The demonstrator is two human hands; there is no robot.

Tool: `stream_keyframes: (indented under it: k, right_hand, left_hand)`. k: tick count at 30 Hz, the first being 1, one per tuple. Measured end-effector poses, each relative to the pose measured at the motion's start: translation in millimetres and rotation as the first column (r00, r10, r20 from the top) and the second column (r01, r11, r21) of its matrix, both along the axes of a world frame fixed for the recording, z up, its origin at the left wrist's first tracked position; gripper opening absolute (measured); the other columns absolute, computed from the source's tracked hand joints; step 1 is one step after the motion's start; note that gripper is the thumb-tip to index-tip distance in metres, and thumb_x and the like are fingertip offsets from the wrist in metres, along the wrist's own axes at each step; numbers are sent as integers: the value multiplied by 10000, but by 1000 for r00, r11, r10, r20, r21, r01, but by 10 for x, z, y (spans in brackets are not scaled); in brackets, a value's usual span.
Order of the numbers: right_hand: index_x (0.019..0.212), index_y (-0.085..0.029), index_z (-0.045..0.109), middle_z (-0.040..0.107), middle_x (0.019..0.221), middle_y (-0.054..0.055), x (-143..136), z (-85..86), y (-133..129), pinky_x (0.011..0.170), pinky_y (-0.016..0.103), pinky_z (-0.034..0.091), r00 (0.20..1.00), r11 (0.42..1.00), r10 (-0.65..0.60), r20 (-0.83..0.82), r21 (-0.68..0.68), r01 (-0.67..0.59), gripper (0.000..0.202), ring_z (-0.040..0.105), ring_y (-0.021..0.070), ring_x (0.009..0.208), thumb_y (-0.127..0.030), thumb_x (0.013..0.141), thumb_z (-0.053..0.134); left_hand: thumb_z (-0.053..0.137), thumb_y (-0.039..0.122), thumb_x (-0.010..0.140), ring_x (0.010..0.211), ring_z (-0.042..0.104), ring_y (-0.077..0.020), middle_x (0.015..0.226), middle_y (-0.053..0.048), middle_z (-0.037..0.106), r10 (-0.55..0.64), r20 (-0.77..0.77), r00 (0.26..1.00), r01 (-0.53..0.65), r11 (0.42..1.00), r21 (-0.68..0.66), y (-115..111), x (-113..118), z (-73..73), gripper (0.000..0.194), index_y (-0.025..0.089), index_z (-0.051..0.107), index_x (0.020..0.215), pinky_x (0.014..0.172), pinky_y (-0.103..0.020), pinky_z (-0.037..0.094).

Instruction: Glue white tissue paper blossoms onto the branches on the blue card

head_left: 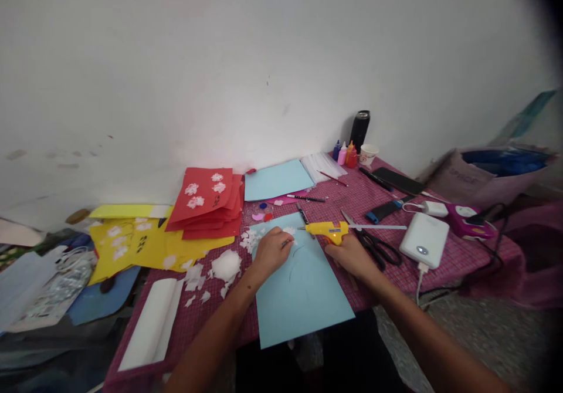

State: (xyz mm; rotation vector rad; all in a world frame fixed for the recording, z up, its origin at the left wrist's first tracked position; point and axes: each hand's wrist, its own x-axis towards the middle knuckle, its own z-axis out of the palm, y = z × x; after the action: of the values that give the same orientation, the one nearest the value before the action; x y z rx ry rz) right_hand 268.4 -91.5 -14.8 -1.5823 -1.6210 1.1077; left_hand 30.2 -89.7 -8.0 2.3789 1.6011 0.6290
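My right hand is wrapped round the grip of a yellow hot glue gun, its nozzle pointing left. A pale glue stick sticks out of the gun's rear, and a small orange light glows on its body. My left hand is pinched closed over the upper part of a light blue paper sheet; a small dark tip shows at its fingers, too small to name. Crumpled white paper bits lie beside that hand, at the sheet's top edge. Faint curved pencil lines mark the sheet.
Black scissors, a box cutter and a white power bank lie at right. Red cards and yellow cards with white flowers are at left, near a white paper roll. Paint bottles stand by the wall.
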Motion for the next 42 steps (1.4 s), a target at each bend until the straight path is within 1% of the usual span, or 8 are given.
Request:
stream_keyframes:
  k: [5,8,12,17,22,28,31,42]
  right_hand:
    - [599,-169,572,529,464,-1,5,-9,9,397,224,283,1000,1000,7,10,-10,-7,130,454,113,412,-181,721,530]
    - [619,-167,584,537,469,-3,7,-4,6,396,222,277,1000,1000,7,13,3,-7,118,451,110,407,-177,722,527]
    - [674,-159,613,554,486,-4,8,-1,2,412,215,288,1000,1000,10,7,20,-10,103,465,109,418,-165,726,524]
    - [688,-156,617,570,517,-1,12,-28,10,415,212,283,1000,999,14,7,30,-14,106,465,102,421,-161,728,518]
    - [652,-163,603,548,499,-7,18,-60,20,404,213,274,1000,1000,9,21,16,-10,107,454,103,416,-173,721,522]
    - [654,-163,608,542,493,-9,16,-30,10,420,211,294,1000,999,7,-18,32,-6,97,462,109,438,-170,715,532]
    - [678,-159,620,549,501,-5,11,-2,1,420,212,292,999,1000,7,-35,28,-6,92,468,113,449,-173,716,537]
    - [647,-167,589,532,496,-14,18,-76,11,402,212,272,999,1000,-6,-32,-1,6,80,436,101,427,-181,704,535]
  left_hand:
    - [498,245,916,863,563,-187,886,-53,598,54,-205,977,-42,997,66,52,82,1,219,231,714,947,772,-295,443]
    - [479,206,905,855,555,-198,884,-58,587,84,-269,959,-64,995,81,55,66,-2,240,228,706,980,779,-313,443]
    - [485,122,846,907,556,-199,940,-61,588,89,-235,968,-72,994,79,36,4,-13,351,222,663,1130,829,-317,450]
    - [508,152,837,976,553,-201,1004,-63,588,55,-162,985,-44,996,73,30,-5,-6,389,220,622,1202,884,-320,454]
    - [551,227,850,938,560,-203,987,-58,589,16,-194,981,-2,997,75,60,74,-21,304,234,653,1137,865,-329,456]
    - [529,219,872,903,563,-195,923,-60,591,22,-232,973,-7,998,64,109,80,-34,190,209,684,981,823,-312,441]
    - [477,215,906,862,557,-189,868,-58,583,-10,-268,963,22,999,44,124,71,-30,210,206,685,887,785,-308,427]
    - [460,236,931,873,544,-197,884,-61,579,37,-322,946,-22,999,49,162,81,-40,227,216,686,914,785,-312,415]
